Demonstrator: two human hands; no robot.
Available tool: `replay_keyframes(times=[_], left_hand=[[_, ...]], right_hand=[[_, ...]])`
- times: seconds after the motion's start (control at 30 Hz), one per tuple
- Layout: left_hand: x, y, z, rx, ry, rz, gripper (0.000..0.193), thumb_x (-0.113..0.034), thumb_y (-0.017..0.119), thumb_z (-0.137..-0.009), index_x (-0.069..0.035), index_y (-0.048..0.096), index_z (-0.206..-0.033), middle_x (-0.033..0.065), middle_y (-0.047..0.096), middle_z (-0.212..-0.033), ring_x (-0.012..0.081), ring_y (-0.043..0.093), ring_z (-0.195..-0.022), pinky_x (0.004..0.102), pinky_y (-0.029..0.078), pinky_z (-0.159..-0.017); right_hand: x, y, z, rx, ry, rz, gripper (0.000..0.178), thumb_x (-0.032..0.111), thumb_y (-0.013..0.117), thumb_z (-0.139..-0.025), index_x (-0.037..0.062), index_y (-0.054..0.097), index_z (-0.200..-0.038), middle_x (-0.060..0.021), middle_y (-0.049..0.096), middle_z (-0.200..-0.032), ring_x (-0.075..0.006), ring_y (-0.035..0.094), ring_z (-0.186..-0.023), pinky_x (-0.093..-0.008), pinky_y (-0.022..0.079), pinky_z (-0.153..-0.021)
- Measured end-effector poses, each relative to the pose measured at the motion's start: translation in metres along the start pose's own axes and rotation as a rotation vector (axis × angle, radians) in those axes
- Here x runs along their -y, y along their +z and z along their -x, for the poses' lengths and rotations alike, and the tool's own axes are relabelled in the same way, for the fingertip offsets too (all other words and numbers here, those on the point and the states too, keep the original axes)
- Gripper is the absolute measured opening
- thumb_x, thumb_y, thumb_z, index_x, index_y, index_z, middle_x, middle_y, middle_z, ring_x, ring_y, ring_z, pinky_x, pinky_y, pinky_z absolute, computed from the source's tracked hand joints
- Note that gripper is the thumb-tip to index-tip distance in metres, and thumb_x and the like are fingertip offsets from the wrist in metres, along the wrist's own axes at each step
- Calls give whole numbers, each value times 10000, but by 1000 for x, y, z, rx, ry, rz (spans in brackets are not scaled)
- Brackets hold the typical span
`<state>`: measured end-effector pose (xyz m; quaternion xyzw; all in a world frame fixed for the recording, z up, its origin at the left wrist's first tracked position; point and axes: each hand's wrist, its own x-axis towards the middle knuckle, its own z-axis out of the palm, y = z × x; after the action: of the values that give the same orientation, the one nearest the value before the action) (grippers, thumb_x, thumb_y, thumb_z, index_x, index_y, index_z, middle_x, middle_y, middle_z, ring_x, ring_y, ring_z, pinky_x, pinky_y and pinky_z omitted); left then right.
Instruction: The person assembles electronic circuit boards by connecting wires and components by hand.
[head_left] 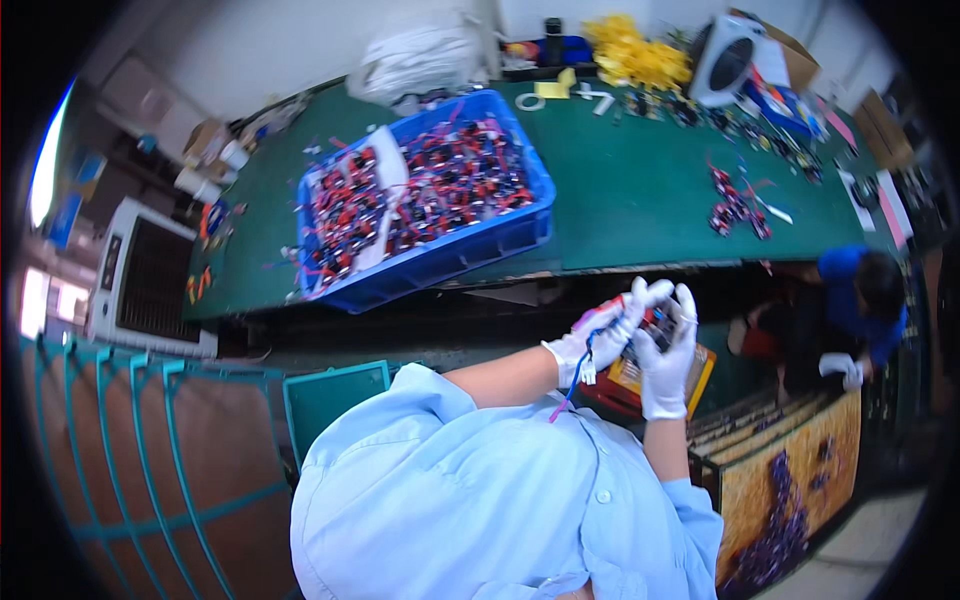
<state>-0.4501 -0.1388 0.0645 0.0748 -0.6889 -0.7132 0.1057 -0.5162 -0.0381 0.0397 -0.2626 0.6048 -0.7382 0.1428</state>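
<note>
Both my hands wear white gloves and meet in front of my chest, beyond the near edge of the green table. Between them is a small dark-and-red wired part [657, 322], mostly hidden by the fingers. My left hand [598, 335] is closed on it, and a blue wire with a pink end [574, 385] hangs down beside the wrist. My right hand [668, 360] curls round the part from the other side, thumb and fingers bent. Beneath the hands is a yellow-and-red box-shaped object [702, 378].
A blue crate [450, 255] stands on the green table [610, 220], filled with similar wired parts and a white divider. A loose bunch of parts [738, 207] lies at the right. A person in blue [845, 300] is at far right, near upright boards [790, 470]. Green racks [150, 450] stand left.
</note>
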Motion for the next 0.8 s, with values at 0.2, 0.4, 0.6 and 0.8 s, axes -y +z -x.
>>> replay_keyframes(times=[0.2, 0.4, 0.6, 0.8], left_hand=[[6, -10, 13, -440, 195, 77, 448, -354, 349, -918, 31, 573, -871, 180, 579, -974, 281, 563, -929, 373, 448, -816], [-30, -44, 23, -372, 43, 690, 643, -406, 244, -926, -36, 445, -440, 182, 578, -650, 275, 568, -640, 358, 477, -692], [-31, -38, 32, -254, 168, -102, 414, -218, 306, -922, -10, 540, -651, 100, 567, -598, 198, 552, -586, 265, 449, -596], [-43, -20, 24, -193, 459, -711, 199, -48, 424, -801, -62, 462, -606, 51, 536, -589, 219, 524, -518, 288, 418, -488]], right_hand=[[3, -14, -9, 237, 395, -216, 625, 138, 610, -662, 51, 393, -1242, -87, 515, -1045, -168, 525, -951, -291, 409, -873], [7, -13, -2, 193, 465, -682, 716, 238, 645, -627, -23, 364, -1232, -110, 508, -1057, -191, 544, -927, -309, 469, -818], [-17, -19, -1, 227, 531, -831, 759, 313, 631, -616, 3, 343, -1246, -103, 505, -1052, -207, 533, -953, -351, 444, -855], [-37, -27, 2, 212, 586, -892, 767, 296, 618, -617, 16, 325, -1268, -104, 511, -1047, -217, 531, -974, -362, 448, -864]])
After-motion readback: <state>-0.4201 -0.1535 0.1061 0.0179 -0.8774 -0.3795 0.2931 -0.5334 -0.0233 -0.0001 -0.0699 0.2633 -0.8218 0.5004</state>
